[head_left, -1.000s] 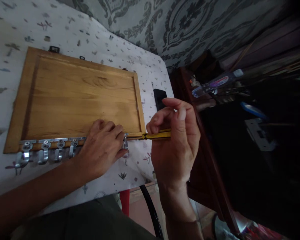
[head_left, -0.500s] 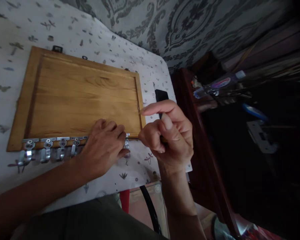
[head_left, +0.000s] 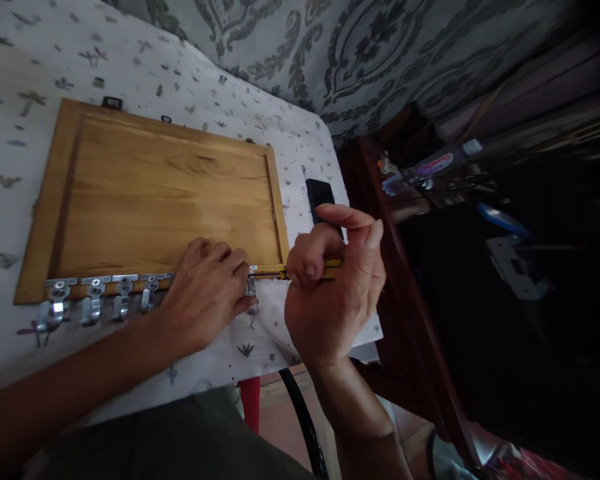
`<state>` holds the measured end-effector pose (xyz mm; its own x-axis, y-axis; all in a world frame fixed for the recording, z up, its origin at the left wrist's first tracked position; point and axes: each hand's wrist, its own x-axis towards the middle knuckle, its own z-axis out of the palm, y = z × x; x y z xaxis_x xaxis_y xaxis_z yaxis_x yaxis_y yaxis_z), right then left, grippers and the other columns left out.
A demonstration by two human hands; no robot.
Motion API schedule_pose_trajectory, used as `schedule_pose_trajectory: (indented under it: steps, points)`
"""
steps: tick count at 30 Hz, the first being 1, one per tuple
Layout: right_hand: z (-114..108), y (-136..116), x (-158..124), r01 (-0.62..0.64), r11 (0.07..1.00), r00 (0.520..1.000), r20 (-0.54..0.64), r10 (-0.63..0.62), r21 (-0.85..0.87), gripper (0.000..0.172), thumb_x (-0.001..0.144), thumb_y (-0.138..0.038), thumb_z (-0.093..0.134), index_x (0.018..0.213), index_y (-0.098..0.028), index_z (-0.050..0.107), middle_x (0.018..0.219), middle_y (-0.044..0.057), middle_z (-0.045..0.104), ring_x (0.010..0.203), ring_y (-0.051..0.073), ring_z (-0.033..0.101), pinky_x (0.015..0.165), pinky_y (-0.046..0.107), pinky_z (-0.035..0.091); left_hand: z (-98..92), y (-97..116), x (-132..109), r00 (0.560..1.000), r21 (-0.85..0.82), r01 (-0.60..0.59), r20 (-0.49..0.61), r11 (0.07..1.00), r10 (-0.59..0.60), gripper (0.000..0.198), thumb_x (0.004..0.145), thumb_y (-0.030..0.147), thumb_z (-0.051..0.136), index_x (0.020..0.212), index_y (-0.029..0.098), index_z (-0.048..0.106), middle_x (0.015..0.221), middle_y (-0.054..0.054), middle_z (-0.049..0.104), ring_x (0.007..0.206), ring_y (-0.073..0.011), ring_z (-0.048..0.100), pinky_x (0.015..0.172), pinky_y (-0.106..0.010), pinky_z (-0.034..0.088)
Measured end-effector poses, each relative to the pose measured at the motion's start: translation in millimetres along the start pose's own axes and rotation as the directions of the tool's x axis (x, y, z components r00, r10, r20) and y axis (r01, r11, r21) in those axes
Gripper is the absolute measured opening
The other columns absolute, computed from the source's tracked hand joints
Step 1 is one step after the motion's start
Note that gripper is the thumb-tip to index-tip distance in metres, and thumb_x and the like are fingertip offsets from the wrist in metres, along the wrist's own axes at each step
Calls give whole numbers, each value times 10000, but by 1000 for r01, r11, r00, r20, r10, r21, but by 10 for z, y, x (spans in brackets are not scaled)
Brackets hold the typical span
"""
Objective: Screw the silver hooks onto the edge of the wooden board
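Partly, the right hand [head_left: 330, 300] hides its gripped yellow tool [head_left: 332, 264]; what the left hand [head_left: 207, 297] holds is unclear.

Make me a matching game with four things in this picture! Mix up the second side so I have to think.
1. Left hand
2. Right hand
3. Wooden panel
4. Bottle

A. Lying flat on the patterned tablecloth
B. Lying off to the panel's right
C. Holding a yellow-and-black tool
D. At the metal hooks

Pairs: 1-D, 2-C, 3-A, 4-B
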<state>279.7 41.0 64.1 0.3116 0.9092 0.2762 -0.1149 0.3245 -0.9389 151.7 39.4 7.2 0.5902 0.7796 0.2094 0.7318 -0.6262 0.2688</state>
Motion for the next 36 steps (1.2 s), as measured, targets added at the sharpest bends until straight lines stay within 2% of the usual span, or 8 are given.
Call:
schedule_pose_trajectory:
  steps: [9, 14, 18, 22, 26, 29, 33, 36]
  points:
    - [-316, 35, 131, -58, 998, 925, 378, 43, 29, 287, 955, -486, 619, 881, -226, 716, 630, -35, 498, 527, 112, 444, 490, 250, 418, -20, 5, 4, 1000, 13, -7, 0, 1000, 7, 252, 852, 382, 794, 887, 145, 713, 894, -83, 696, 924, -308, 636, 824, -472, 436]
    - [-432, 148, 291, -88, 982, 754, 656, -44, 166, 376, 973, -521, 584, 837, -206, 737, 645, -8, 565, 494, 115, 510, 466, 266, 464, 2, 0, 1, 999, 19, -15, -28, 1000, 15, 250, 863, 402, 784, 881, 164, 709, 876, -62, 701, 900, -290, 636, 821, -460, 438]
    - [-381, 197, 386, -125, 958, 622, 773, -128, 259, 537, 1006, -566, 500, 607, -223, 609, 466, -64, 448, 355, 73, 402, 423, 227, 423, 11, 8, 2, 1000, 20, -1, -23, 1000, 1, 269, 855, 418, 791, 878, 164, 709, 892, -64, 712, 909, -287, 643, 845, -465, 451]
    - [-337, 240, 468, -81, 968, 563, 812, -153, 239, 640, 1003, -641, 425, 512, -238, 498, 395, -75, 378, 314, 67, 351, 387, 217, 393, 20, 10, -2, 999, 34, 4, -35, 999, -3, 277, 840, 420, 803, 890, 161, 717, 914, -71, 719, 918, -293, 646, 852, -470, 462]
    - [-316, 267, 542, -13, 993, 605, 792, -83, 114, 653, 929, -782, 403, 554, -259, 510, 448, -48, 402, 419, 109, 418, 414, 249, 411, 14, 5, 2, 1000, 64, -8, -28, 998, 10, 289, 843, 436, 797, 878, 161, 716, 922, -85, 723, 910, -295, 643, 845, -472, 464]
    - [-243, 235, 479, -52, 989, 668, 741, -66, 135, 589, 957, -710, 479, 589, -251, 446, 493, -56, 368, 460, 110, 387, 444, 254, 380, 5, 6, 5, 1000, 63, -6, -29, 998, 8, 288, 831, 424, 812, 877, 157, 715, 924, -88, 724, 921, -301, 643, 851, -478, 466]
    - [-100, 156, 204, -25, 993, 884, 467, -31, 113, 506, 1036, -504, 501, 623, -240, 379, 584, -53, 308, 494, 116, 294, 485, 280, 298, -7, 9, 2, 1000, 49, -6, -25, 999, 8, 261, 847, 401, 797, 879, 156, 711, 930, -86, 723, 938, -308, 646, 857, -489, 463]
    - [-22, 125, 16, 63, 998, 969, 240, -55, -28, 484, 1052, -490, 472, 647, -240, 386, 620, -40, 310, 543, 138, 323, 524, 304, 297, -15, 7, -1, 1000, 28, 6, 0, 1000, -6, 270, 849, 405, 794, 911, 156, 712, 932, -77, 716, 949, -312, 644, 854, -490, 457]
